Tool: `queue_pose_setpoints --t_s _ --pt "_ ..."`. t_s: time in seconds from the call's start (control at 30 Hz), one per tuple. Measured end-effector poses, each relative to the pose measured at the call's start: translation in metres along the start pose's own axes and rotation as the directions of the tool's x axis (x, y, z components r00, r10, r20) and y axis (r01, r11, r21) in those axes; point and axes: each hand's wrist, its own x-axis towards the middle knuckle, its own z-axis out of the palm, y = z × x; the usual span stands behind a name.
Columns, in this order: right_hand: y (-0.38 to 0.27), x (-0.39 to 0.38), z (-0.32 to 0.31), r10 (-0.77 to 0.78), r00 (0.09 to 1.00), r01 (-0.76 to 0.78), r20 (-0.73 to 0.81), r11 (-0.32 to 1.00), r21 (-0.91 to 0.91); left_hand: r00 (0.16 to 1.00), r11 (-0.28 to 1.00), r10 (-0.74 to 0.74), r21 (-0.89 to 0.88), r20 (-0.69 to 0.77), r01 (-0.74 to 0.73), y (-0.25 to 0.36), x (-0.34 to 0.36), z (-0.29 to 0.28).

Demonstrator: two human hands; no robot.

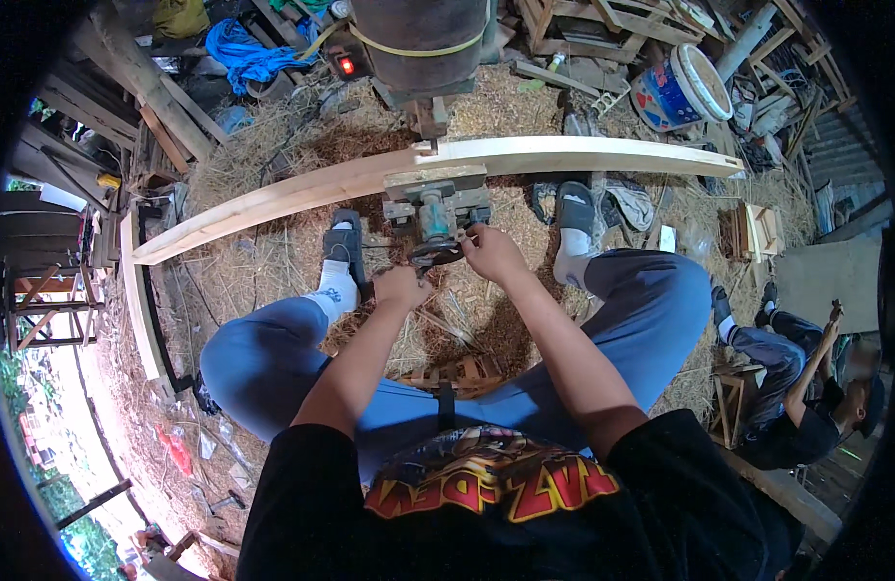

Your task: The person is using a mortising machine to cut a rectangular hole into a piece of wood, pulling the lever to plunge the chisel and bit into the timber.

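A long pale timber [583, 153] lies crosswise just beyond the clamp, at its far side. The black shirt [312, 494] carries big red-and-yellow lettering, upside down here. A white bucket [668, 95] bears a blue-and-red printed label. The worn clamp [435, 215] ends in a dark wheel [436, 256]. The right hand [496, 254] grasps its rim; the left hand [402, 288] curls at its left edge, grip too hidden to tell.

A dark, round handwheel [438, 258] sits at the near end of a worn greenish clamp [434, 219], just beside long pale timber [471, 152] spanning left to right.
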Motion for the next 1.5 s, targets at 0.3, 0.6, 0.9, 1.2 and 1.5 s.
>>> queue_pose_setpoints --t_s 0.3,0.6,0.9,1.2,1.5 --pt "0.007 0.007 0.006 0.024 0.999 -0.025 0.033 0.999 0.022 0.998 0.999 0.051 -0.008 -0.043 -0.052 -0.011 0.016 0.021" --pt "0.011 0.013 0.015 0.002 1.000 -0.001 -0.014 0.999 0.038 0.997 0.994 0.068 -0.081 -0.039 -0.071 -0.015 0.019 0.025" --pt "0.015 0.014 0.020 -0.004 0.998 0.008 -0.068 0.999 0.053 0.995 0.990 0.095 -0.102 -0.021 -0.097 -0.026 0.027 0.034" --pt "0.016 0.016 0.021 -0.032 0.998 0.035 -0.051 0.997 0.076 0.991 0.985 0.124 -0.116 -0.049 -0.129 -0.039 0.033 0.043" --pt "0.016 0.018 0.021 0.006 1.000 -0.007 0.013 0.999 0.035 0.992 0.989 0.121 -0.089 0.028 -0.118 -0.034 0.028 0.032"
